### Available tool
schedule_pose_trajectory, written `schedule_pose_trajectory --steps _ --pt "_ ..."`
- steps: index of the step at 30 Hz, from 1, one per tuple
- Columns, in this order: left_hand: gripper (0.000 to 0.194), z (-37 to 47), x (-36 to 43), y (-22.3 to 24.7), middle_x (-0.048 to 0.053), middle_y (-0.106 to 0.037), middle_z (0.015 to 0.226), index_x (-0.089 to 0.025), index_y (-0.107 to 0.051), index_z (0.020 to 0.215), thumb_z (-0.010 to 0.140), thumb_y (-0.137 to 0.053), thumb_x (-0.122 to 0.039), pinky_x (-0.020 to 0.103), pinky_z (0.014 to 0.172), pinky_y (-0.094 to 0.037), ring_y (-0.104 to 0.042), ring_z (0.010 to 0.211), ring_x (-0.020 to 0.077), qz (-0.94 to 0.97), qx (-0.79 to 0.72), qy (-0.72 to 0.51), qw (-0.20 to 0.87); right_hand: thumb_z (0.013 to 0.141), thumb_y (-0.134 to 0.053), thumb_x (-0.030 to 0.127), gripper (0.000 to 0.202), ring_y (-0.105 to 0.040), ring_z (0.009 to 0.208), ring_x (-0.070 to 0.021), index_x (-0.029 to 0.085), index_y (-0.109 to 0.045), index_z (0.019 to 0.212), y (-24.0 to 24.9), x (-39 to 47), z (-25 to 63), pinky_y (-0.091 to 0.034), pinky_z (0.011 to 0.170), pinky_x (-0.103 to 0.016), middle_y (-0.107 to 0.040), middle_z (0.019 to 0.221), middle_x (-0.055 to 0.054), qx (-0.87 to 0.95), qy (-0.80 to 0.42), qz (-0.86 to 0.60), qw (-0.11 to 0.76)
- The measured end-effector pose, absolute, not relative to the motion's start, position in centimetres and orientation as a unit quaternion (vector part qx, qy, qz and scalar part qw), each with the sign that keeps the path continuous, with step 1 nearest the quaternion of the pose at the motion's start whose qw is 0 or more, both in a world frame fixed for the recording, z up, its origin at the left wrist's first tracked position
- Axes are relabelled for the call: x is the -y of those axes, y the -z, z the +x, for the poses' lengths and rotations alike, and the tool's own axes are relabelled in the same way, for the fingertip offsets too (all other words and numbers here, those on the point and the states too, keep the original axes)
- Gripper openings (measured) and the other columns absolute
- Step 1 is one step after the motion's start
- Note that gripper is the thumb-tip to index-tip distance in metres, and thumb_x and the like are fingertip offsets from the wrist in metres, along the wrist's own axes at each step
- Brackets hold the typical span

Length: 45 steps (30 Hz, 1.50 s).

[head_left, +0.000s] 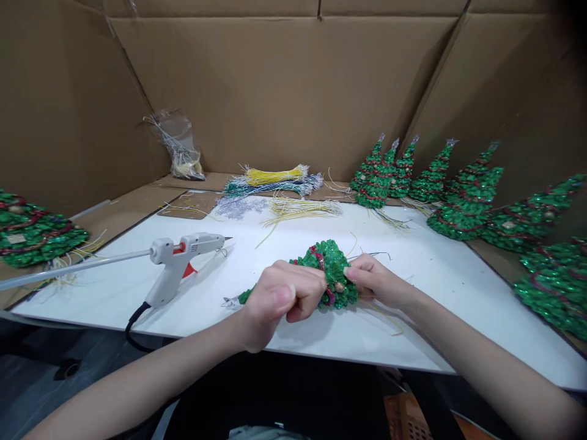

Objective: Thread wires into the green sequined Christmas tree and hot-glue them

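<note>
A small green Christmas tree with red garland and a gold bauble lies on its side over the white tabletop. Its silver star points left and its base faces right. My left hand is closed around the middle of the tree and hides part of it. At the base end, my right hand grips the edge with the thumb on the green foliage; its other fingers are partly hidden behind. Thin pale wires stick out from beneath the right hand.
A white glue gun with a long glue stick stands left on the table. Behind are yellow wire bundles and silvery pieces. Several finished trees line the right side; another tree is far left. Cardboard walls enclose the table.
</note>
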State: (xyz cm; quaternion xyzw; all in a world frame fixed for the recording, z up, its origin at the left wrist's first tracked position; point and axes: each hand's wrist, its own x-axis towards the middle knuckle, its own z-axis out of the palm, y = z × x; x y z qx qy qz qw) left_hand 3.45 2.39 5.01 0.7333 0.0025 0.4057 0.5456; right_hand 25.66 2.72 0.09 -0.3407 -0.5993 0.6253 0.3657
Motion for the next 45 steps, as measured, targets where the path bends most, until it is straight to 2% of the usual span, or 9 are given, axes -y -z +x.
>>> schedule_pose_trajectory --steps 6,9,12,14,18,21,24,38,45 --pt "0.052 2.8 -1.3 -7.4 0.000 -0.030 0.043 -0.018 -0.036 0.051 0.091 -0.037 -0.050 0.033 0.053 -0.025 -0.030 0.046 0.0127 0.701 -0.022 -0.406 0.586 0.081 -0.066 0.056 0.059 -0.021 0.036 -0.0035 0.019 -0.035 0.048 0.0 -2.9 25.8 -0.014 0.038 -0.022 -0.025 0.040 0.010 0.603 -0.621 -0.343 0.365" --pt "0.054 2.2 -1.4 -9.3 -0.003 -0.025 0.043 -0.018 -0.039 0.055 0.097 -0.029 -0.050 0.030 0.051 -0.026 -0.027 0.044 0.0102 0.655 -0.031 -0.450 0.606 0.082 -0.066 0.054 0.058 -0.020 0.036 -0.0034 0.019 -0.036 0.048 0.0 -2.8 25.9 -0.014 0.038 -0.022 -0.024 0.041 0.010 0.598 -0.633 -0.333 0.362" --pt "0.047 2.2 -3.4 -9.9 -0.007 -0.025 0.048 -0.019 -0.051 0.073 0.100 -0.029 -0.051 0.027 0.051 -0.025 -0.023 0.044 0.0087 0.655 -0.067 -0.499 0.564 0.083 -0.065 0.053 0.049 -0.021 0.038 -0.0038 0.016 -0.049 0.055 0.0 -2.7 25.9 -0.015 0.038 -0.021 -0.027 0.043 0.010 0.598 -0.643 -0.323 0.352" --pt "0.027 2.6 -5.5 -9.3 -0.008 -0.035 0.055 -0.020 -0.053 0.094 0.099 -0.040 -0.043 0.024 0.051 -0.025 -0.029 0.048 0.0086 0.697 -0.111 -0.502 0.501 0.084 -0.065 0.052 0.045 -0.023 0.038 -0.0041 0.014 -0.057 0.061 0.0 -2.6 25.9 -0.016 0.038 -0.021 -0.031 0.045 0.009 0.608 -0.643 -0.319 0.340" --pt "0.021 3.8 -9.8 -6.9 -0.001 -0.055 0.073 -0.016 -0.051 0.103 0.097 -0.044 -0.035 0.023 0.065 -0.041 -0.054 0.071 0.0121 0.828 -0.276 -0.351 0.340 0.083 -0.065 0.053 0.044 -0.026 0.039 -0.0041 0.013 -0.060 0.066 0.0 -2.7 26.0 -0.018 0.039 -0.021 -0.036 0.047 0.008 0.610 -0.646 -0.321 0.328" --pt "0.019 4.7 -12.1 -4.9 0.006 -0.065 0.097 -0.016 -0.060 0.096 0.093 -0.050 -0.032 0.027 0.074 -0.045 -0.059 0.086 0.0166 0.872 -0.360 -0.222 0.245 0.084 -0.064 0.053 0.044 -0.026 0.039 -0.0042 0.012 -0.061 0.068 0.1 -2.7 26.0 -0.018 0.039 -0.021 -0.037 0.048 0.007 0.610 -0.648 -0.316 0.328" --pt "0.017 5.5 -13.6 -3.5 0.007 -0.068 0.092 -0.016 -0.067 0.091 0.089 -0.058 -0.029 0.033 0.078 -0.046 -0.062 0.087 0.0207 0.881 -0.397 -0.162 0.201 0.085 -0.063 0.052 0.043 -0.025 0.040 -0.0041 0.011 -0.063 0.070 0.2 -2.7 26.0 -0.018 0.040 -0.021 -0.036 0.049 0.008 0.608 -0.651 -0.312 0.331" --pt "0.032 6.2 -16.4 -4.0 0.006 -0.068 0.099 -0.013 -0.065 0.103 0.094 -0.057 -0.042 0.039 0.084 -0.054 -0.065 0.090 0.0181 0.889 -0.449 0.000 0.089 0.086 -0.062 0.052 0.043 -0.027 0.041 -0.0046 0.011 -0.066 0.075 0.0 -2.6 26.1 -0.017 0.039 -0.021 -0.038 0.051 0.007 0.620 -0.647 -0.308 0.319" --pt "0.030 5.1 -19.8 -5.3 0.010 -0.063 0.118 -0.014 -0.061 0.116 0.094 -0.059 -0.035 0.044 0.091 -0.053 -0.062 0.105 0.0223 0.825 -0.564 0.025 0.000 0.086 -0.062 0.053 0.044 -0.026 0.041 -0.0048 0.012 -0.061 0.070 0.0 -2.7 26.2 -0.018 0.040 -0.022 -0.035 0.049 0.008 0.626 -0.638 -0.321 0.314"
